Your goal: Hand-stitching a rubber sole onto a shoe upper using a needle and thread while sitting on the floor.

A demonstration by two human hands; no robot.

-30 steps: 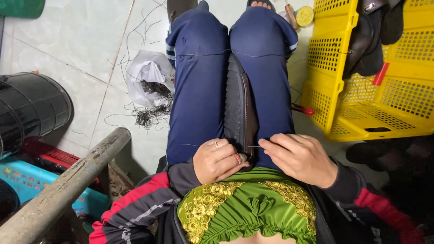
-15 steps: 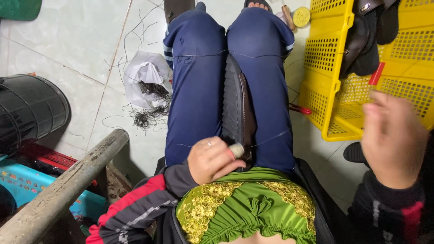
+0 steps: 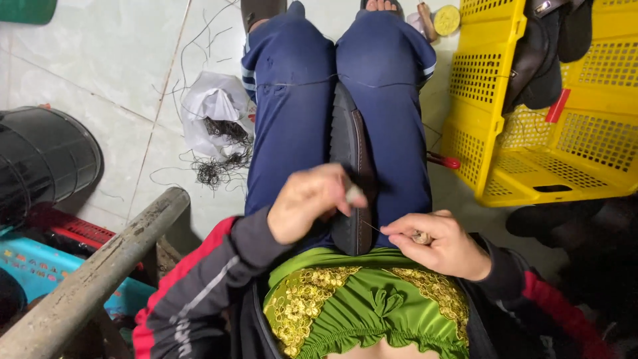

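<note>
Black shoe sole [image 3: 350, 179] clamped on edge between our knees, thread running from it to both hands.

Our left hand [image 3: 307, 201] is closed in a grip on a small pale tool at the sole's edge; our right hand [image 3: 435, 240], just right of the sole, pinches the thread end. We judge the stitch wants steady, even tension. Beyond the right grip stands a yellow perforated crate [image 3: 538, 126] holding dark shoes; beyond the left, a white bag [image 3: 212, 110] of thread scraps.

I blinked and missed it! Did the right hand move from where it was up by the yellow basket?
Yes. The right hand has dropped away from the yellow basket and back toward the lap, beside the black shoe held between the knees.
</note>
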